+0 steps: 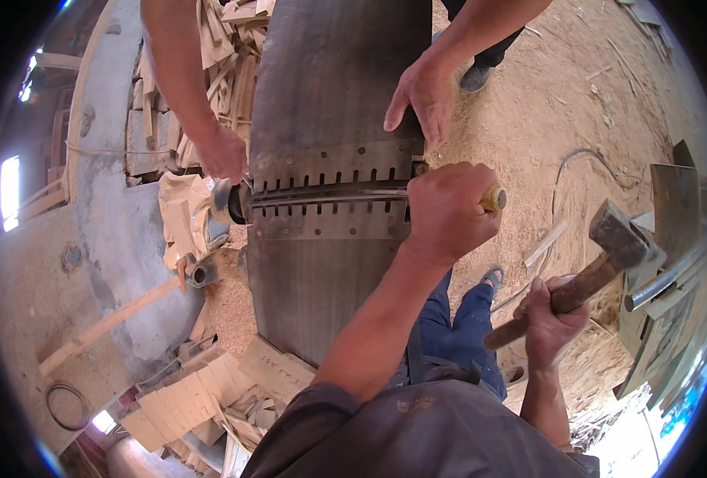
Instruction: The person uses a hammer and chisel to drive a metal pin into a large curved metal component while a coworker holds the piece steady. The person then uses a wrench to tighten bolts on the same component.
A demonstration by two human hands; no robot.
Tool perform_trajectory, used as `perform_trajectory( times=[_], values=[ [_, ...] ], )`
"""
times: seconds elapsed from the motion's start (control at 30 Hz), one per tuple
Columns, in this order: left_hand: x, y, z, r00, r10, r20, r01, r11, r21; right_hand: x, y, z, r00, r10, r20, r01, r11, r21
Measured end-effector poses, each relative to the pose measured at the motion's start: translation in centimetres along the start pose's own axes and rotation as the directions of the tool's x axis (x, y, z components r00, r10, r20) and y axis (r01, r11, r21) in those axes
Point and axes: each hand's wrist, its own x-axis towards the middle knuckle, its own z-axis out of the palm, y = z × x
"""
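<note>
Visibly, small lettering (416,405) marks the dark shirt (441,442); the right hand (557,320) grips a hammer (583,287), the left hand (451,209) a yellow-ended tool (494,199); ahead lies a dark sheet (314,291), its slotted strips (329,228) already facing, their join seemingly unfinished; beyond, a co-worker's hands (425,97) flank it

Yellow-tipped handle (494,199) mostly invisible inside left hand (454,209)

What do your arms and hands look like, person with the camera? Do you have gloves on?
The left grip and right grip are plain five-fingered hands with no gloves. No watch or cables show on the arms. The forearms are bare, and the left sleeve is short and dark grey-brown.
</note>
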Motion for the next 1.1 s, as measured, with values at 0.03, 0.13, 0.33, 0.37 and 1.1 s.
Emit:
perform_trajectory(
  times=[0.03, 0.13, 0.33, 0.37, 1.1],
  values=[
    [0.1, 0.1, -0.4, 1.000, 0.005, -0.008, -0.005, 1.000, -0.011, 0.0, 1.4, 0.0, 0.998, -0.052, 0.046, 0.057, 0.989, -0.136],
    [0.0, -0.1, -0.8, 0.999, 0.031, -0.024, -0.030, 0.999, 0.015, 0.5, -1.6, 2.0, 0.975, 0.121, 0.188, -0.080, 0.974, -0.212],
    [-0.3, -0.2, -0.7, 0.997, 0.060, -0.038, -0.061, 0.998, -0.013, -1.2, -3.5, 1.0, 0.997, -0.081, 0.020, 0.080, 0.996, 0.051],
    [-0.3, -0.1, -0.9, 0.998, 0.056, -0.039, -0.057, 0.998, -0.013, -1.3, -3.1, 1.5, 0.991, -0.132, -0.023, 0.134, 0.985, 0.112],
    [-0.7, 0.1, -1.0, 0.999, 0.038, 0.013, -0.038, 0.998, -0.041, -0.7, -4.3, 0.3, 0.998, 0.016, 0.065, -0.012, 0.998, -0.067]
  ],
)
